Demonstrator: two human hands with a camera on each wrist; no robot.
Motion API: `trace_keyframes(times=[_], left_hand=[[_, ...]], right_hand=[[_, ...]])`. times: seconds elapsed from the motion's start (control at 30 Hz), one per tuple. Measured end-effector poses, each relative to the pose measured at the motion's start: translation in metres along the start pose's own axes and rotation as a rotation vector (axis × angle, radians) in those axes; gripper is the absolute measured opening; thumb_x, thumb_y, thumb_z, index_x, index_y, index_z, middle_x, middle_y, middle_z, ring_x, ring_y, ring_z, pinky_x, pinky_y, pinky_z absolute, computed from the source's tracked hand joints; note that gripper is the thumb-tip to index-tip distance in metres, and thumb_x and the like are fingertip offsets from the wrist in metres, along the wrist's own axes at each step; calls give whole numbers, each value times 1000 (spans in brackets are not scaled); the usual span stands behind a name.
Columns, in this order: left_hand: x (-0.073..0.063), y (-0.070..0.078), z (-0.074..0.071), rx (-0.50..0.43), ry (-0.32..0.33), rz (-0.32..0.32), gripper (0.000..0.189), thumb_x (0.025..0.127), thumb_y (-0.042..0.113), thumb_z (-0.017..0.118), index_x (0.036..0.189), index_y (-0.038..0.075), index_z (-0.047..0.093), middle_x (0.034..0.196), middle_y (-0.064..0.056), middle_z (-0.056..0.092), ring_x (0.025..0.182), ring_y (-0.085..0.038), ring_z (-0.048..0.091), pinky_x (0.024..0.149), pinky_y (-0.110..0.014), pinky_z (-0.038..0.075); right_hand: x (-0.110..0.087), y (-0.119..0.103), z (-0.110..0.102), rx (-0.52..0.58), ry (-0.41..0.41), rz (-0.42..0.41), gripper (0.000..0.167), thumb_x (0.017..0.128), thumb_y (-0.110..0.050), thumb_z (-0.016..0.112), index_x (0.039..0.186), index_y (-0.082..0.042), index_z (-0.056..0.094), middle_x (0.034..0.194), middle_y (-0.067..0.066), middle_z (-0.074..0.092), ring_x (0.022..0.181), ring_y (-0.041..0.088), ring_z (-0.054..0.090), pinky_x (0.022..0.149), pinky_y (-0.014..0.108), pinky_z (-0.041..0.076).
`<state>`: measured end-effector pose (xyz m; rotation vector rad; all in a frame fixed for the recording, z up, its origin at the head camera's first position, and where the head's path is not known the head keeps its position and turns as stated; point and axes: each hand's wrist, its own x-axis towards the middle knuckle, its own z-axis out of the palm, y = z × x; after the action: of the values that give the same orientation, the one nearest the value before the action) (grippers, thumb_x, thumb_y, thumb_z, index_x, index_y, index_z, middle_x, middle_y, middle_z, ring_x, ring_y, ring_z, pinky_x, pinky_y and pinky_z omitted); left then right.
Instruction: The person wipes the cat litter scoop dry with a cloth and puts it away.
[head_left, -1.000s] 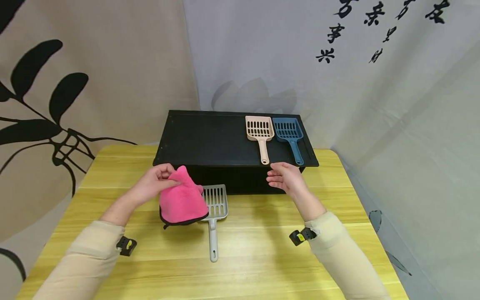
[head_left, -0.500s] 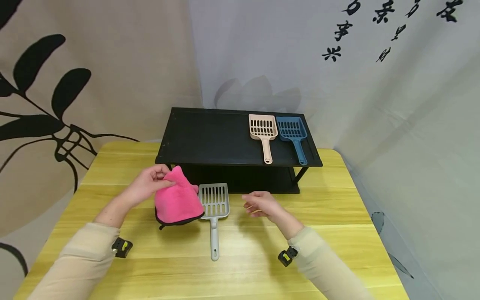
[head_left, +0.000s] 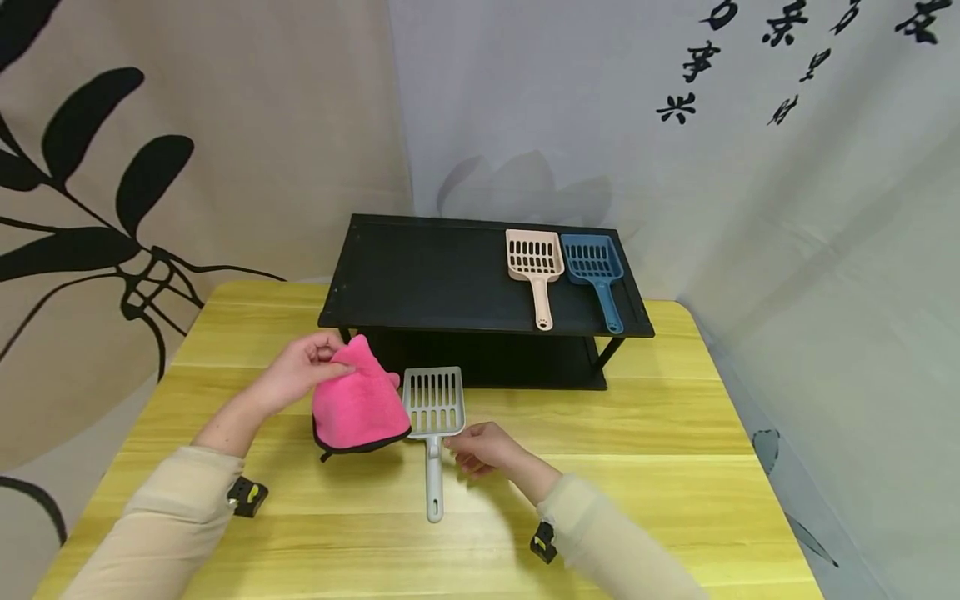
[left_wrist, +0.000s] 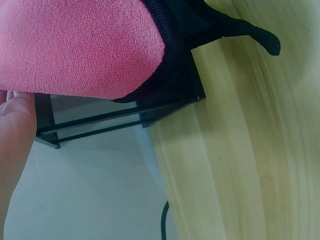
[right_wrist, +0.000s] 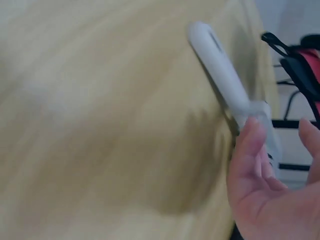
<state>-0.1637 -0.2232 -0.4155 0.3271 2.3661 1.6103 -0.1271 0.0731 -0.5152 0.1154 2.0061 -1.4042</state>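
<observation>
A pink terry mitt point(head_left: 360, 404) with black trim and a small black loop hangs from my left hand point(head_left: 296, 375), pinched at its top between thumb and fingers. In the left wrist view the mitt point(left_wrist: 85, 47) covers most of the fingers. Just right of it lies a grey litter scoop point(head_left: 433, 400), its handle pointing toward me on the table. My right hand point(head_left: 487, 450) is beside the scoop's neck, fingertips right at it. In the right wrist view, thumb and fingers stand apart near the scoop's handle point(right_wrist: 220, 65), slightly bent.
A black two-tier rack point(head_left: 420, 275) stands at the back of the wooden table point(head_left: 637, 517). On its top right lie a beige litter scoop point(head_left: 534, 254) and a blue litter scoop point(head_left: 592, 258). A printed curtain point(head_left: 300, 125) hangs behind.
My right hand has moved from the rack's front edge, below the beige and blue scoops, down and left to the grey scoop. The left hand keeps its pinch on the mitt, nearly still.
</observation>
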Motion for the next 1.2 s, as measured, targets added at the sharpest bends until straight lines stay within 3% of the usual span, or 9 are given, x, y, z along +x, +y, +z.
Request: trace_keyframes(times=[0.3,0.5,0.7,0.8,1.03,1.2], left_hand=[[1,-3,2,-8,-3,-1,17,88,12,64,92,2,51,76,7,61,70,-6,53,64,-20,46],[0,-5,2,-26,-18,2,17,89,12,63,93,0,51,77,8,61,71,-6,53,65,-21,46],[-3,-5,1,-27,-9,-2,15,88,10,63,92,1,51,77,8,61,70,-6,53,65,-21,45],[-5,-4,1,-17,-2,-14,18,88,12,64,93,1,51,77,7,61,70,-6,53,65,-21,45],[-6,-1,-1,0,17,-24,19,88,11,64,94,-1,51,79,7,63,74,-7,56,67,-21,47],[-8,-2,-1,-5,13,-17,18,88,9,64,95,-2,52,79,7,63,75,-6,56,69,-20,47]], right_hand=[[3,9,24,-58,46,46,32,82,-34,69,85,-3,63,65,2,58,52,10,53,52,28,52],[6,8,30,-57,60,65,28,81,-30,70,75,-4,61,58,0,55,47,9,51,49,27,51],[6,5,31,-32,44,91,23,83,-22,69,77,0,64,59,0,56,47,8,52,52,27,53],[6,5,32,-37,45,70,24,81,-23,71,71,-3,61,55,-1,54,46,8,50,48,25,50],[10,10,40,-76,76,-71,37,80,-16,72,52,-8,49,43,-2,42,39,8,34,38,20,30],[12,11,41,-98,106,-74,35,80,-14,71,52,-7,51,42,-2,44,37,8,36,38,20,30]])
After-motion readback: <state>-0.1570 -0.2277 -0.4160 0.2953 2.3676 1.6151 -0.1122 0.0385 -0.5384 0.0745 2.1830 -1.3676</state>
